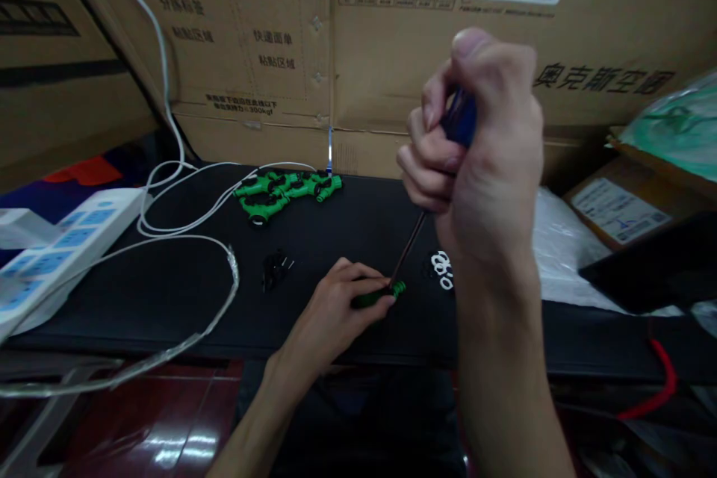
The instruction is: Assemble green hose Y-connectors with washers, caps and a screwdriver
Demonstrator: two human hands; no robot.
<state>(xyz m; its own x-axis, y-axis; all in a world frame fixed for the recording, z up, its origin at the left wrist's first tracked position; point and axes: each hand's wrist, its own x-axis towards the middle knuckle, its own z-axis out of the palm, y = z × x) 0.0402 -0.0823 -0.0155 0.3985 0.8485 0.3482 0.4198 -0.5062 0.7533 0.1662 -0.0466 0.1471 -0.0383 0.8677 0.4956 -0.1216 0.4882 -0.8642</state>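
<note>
My right hand [476, 123] is wrapped round the blue handle of a screwdriver [408, 248], its fist raised over the black table. The dark shaft slants down to the left and its tip meets a green plastic hose fitting [399, 289]. Lying low on the table, my left hand [350, 291] pinches that fitting between thumb and fingers, which hide much of it. Similar green and black hose fittings [285, 190] lie in a group farther back. White ring washers [442, 269] sit just left of my right forearm. Small black parts [275, 269] lie left of my left hand.
A white power strip [72, 254] and looping white cables [232, 269] occupy the left side. Large cardboard boxes [386, 60] stand along the back. At right are a smaller box [632, 194], clear plastic wrap [565, 254] and a black flat object [655, 269].
</note>
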